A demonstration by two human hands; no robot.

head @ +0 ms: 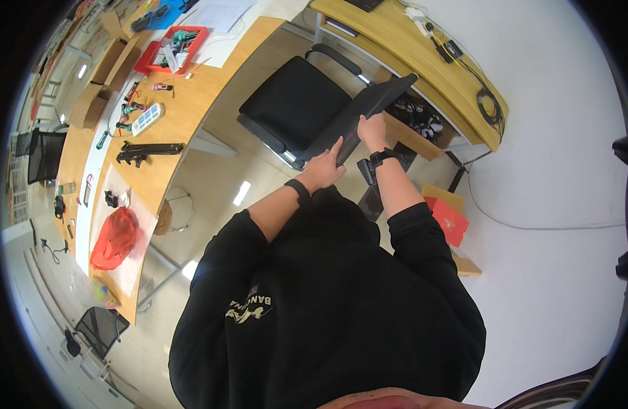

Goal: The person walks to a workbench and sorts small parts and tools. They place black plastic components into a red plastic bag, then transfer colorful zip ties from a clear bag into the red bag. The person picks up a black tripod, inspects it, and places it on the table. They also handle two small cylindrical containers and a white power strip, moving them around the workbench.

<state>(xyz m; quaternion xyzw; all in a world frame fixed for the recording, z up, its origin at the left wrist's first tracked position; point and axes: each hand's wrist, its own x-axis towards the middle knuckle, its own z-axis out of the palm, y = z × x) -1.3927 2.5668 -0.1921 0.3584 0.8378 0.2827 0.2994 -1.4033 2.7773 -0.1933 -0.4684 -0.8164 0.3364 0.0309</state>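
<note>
A black office armchair [297,99] with chrome-trimmed arms stands before me, its seat facing away. Its backrest [365,110] slants across from lower left to upper right, the top edge towards me. My right hand [372,132] is closed over that edge near the middle. Further left, my left hand [324,167] grips the same backrest, its index finger stretched along the surface. Dark bands circle both wrists, and a small black device [367,170] sits at the right one. The undersides of my fingers are hidden.
On the left, a long wooden table [191,117] bears a red tool bin [196,38], a power strip [147,118], a folded black tripod [150,149] and a red plastic bag [117,240]. A wooden desk [469,97] stands against the right wall. A round stool [164,217] is beneath the table.
</note>
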